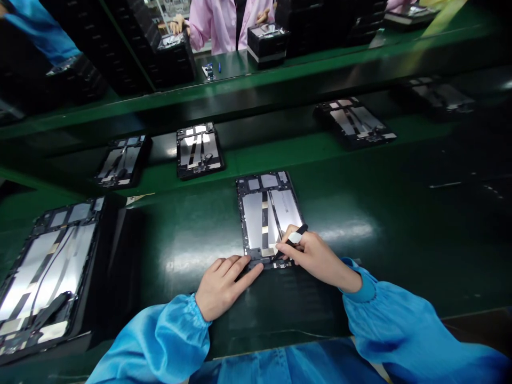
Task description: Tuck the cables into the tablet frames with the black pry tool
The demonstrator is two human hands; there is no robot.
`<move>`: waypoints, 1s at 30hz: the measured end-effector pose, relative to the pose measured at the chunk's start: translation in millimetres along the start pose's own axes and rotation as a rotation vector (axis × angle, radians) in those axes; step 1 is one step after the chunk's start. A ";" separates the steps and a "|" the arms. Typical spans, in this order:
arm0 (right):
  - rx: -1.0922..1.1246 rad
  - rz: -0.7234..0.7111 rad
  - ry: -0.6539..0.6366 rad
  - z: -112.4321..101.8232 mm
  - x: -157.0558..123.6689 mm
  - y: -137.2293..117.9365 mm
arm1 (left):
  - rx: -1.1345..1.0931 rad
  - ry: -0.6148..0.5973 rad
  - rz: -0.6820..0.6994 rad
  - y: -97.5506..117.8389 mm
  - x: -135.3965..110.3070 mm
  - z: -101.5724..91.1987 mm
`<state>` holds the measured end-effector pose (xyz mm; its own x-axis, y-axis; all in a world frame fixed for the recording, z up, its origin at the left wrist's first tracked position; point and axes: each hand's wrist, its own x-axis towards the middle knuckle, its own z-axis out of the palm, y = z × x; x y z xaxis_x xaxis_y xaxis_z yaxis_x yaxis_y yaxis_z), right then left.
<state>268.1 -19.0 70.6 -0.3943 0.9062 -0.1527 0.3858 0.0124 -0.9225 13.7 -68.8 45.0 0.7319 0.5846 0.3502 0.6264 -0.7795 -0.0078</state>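
An opened tablet (267, 213) lies back-up on the green bench in front of me, its silver plates and flat cables showing. My left hand (222, 285) rests on the bench with its fingers stretched out, fingertips pressing the tablet's near left corner. My right hand (316, 257) is closed round a thin black tool (294, 239) with a white band, whose tip touches the tablet's near edge. Both arms wear blue sleeves.
A stack of opened tablets in a black tray (48, 272) stands at my left. Three more tablets (199, 149) (123, 161) (354, 122) lie on the belt beyond. A person in pink (224, 24) works across, among black trays (267, 42).
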 end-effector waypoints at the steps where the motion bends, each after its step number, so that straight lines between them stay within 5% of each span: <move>1: 0.000 -0.004 0.000 -0.1 -0.1 -0.2 | 0.010 -0.002 0.003 0.4 0.6 -0.7; 14: -0.072 -0.047 0.044 1.6 0.1 -2.4 | 0.046 -0.060 -0.078 11.1 8.8 -1.4; 22: 0.075 -0.042 0.096 1.9 -1.0 8.5 | -0.229 0.021 -0.023 -9.4 2.5 -0.9; 26: 0.190 -0.102 0.347 5.6 -5.5 12.9 | -0.120 0.096 0.026 -4.8 16.9 0.2; 30: 0.234 -0.137 0.674 10.2 -10.9 17.5 | 0.015 -0.065 -0.061 -17.0 76.1 15.7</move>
<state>270.6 -32.9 52.5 0.2022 0.9676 0.1513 0.1518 0.1217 -0.9809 63.0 -7.6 57.1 0.7078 0.6447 0.2888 0.6740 -0.7387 -0.0028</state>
